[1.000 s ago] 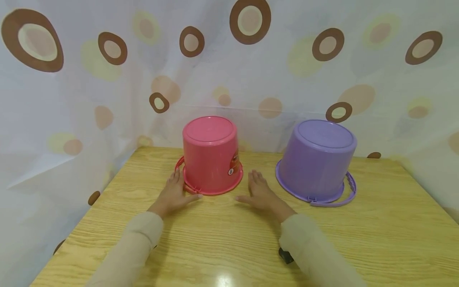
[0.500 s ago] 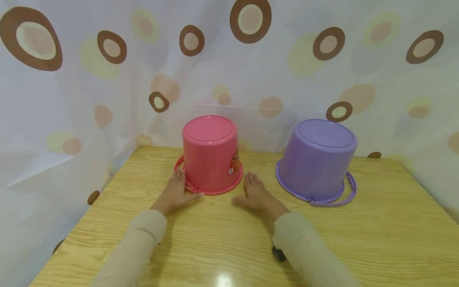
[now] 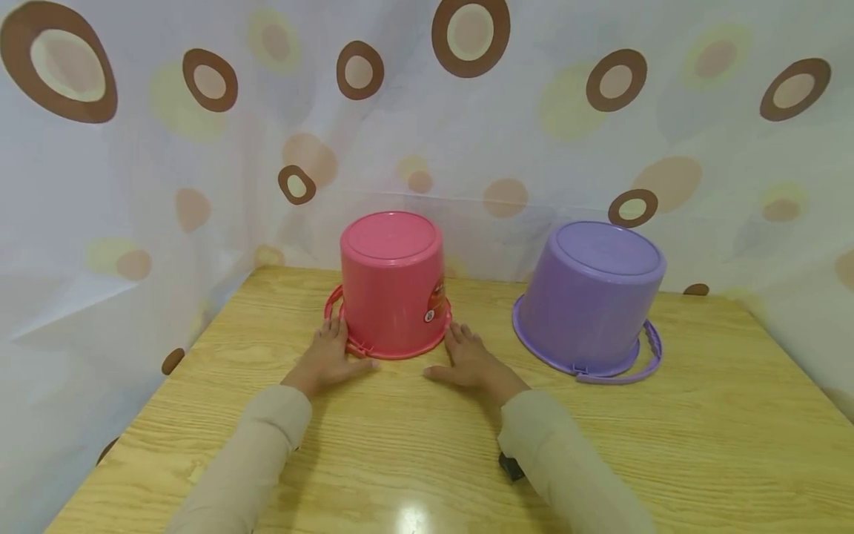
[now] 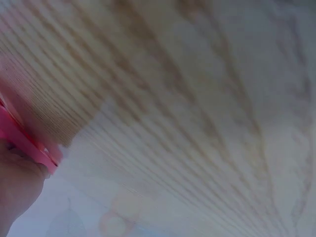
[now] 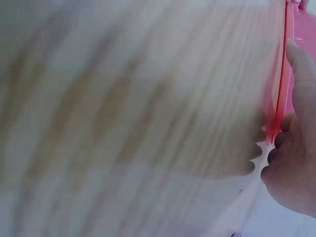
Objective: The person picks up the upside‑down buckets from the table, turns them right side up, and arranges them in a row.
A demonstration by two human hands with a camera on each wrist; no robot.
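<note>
A pink bucket (image 3: 392,297) stands upside down on the wooden table, its rim on the tabletop and its handle (image 3: 333,302) out at the left. My left hand (image 3: 325,361) touches the rim's left side, fingers forward and thumb spread towards the middle. At the right side of the rim, my right hand (image 3: 471,362) lays its fingertips, thumb pointing inward. The left wrist view has the left hand (image 4: 20,182) against the pink rim at its edge. In the right wrist view the right hand (image 5: 294,163) meets the red-pink rim (image 5: 280,91); neither hand's fingers wrap the bucket.
To the right, a purple bucket (image 3: 590,304) also stands upside down, its handle (image 3: 650,363) lying towards the front right. A patterned curtain (image 3: 427,133) hangs behind the wooden table (image 3: 407,437). A small black object (image 3: 511,467) shows under the right sleeve.
My right hand has moved left from the gap between the buckets to the pink bucket's rim. The left hand has shifted slightly inward. Both buckets stay in place.
</note>
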